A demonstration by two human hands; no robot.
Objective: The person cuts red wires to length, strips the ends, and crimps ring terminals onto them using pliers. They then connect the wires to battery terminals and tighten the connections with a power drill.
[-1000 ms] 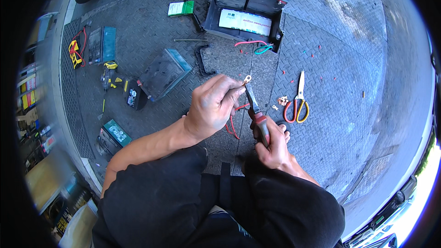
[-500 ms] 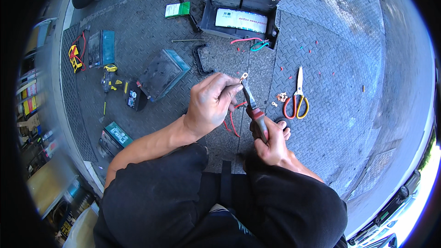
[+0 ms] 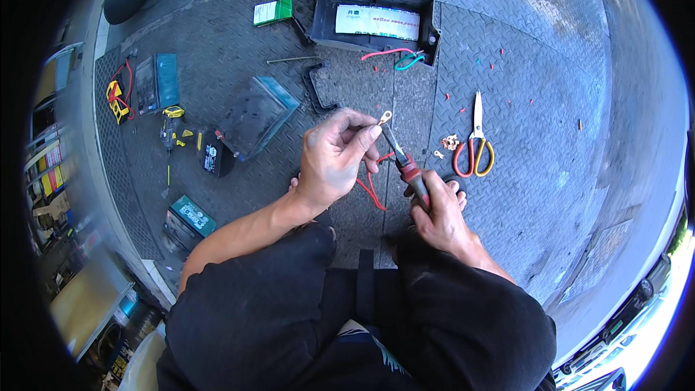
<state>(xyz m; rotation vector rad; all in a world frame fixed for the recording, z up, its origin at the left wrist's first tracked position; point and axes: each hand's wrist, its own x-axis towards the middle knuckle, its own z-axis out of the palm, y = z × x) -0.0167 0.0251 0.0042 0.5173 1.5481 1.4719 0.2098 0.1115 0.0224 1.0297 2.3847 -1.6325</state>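
My left hand (image 3: pixel 337 156) is closed, thumb and fingers pinching a small copper ring terminal (image 3: pixel 386 116) by its lower end. A red wire (image 3: pixel 373 194) hangs below these fingers; where it meets the terminal is hidden. In my right hand (image 3: pixel 443 210) are pliers (image 3: pixel 413 174) with red and grey handles, the fingers wrapped round the grips. The pliers' dark jaws reach up to the terminal's barrel, right beside my left fingertips. To the right lie scissors (image 3: pixel 476 141) with one red and one yellow handle, next to a small heap of copper terminals (image 3: pixel 450 143).
A black battery case (image 3: pixel 427 40) with batteries and a pink and a green wire stands ahead. Left of my hands are a dark battery (image 3: pixel 257 119), a screwdriver (image 3: pixel 171 130), another battery (image 3: pixel 157 83) and a green-topped one (image 3: pixel 190 216). Red scraps dot the metal floor (image 3: pixel 536 152).
The view has shifted slightly. Both hands stay together at the terminal, with the left thumb now laid more along it; the pliers remain at its barrel.
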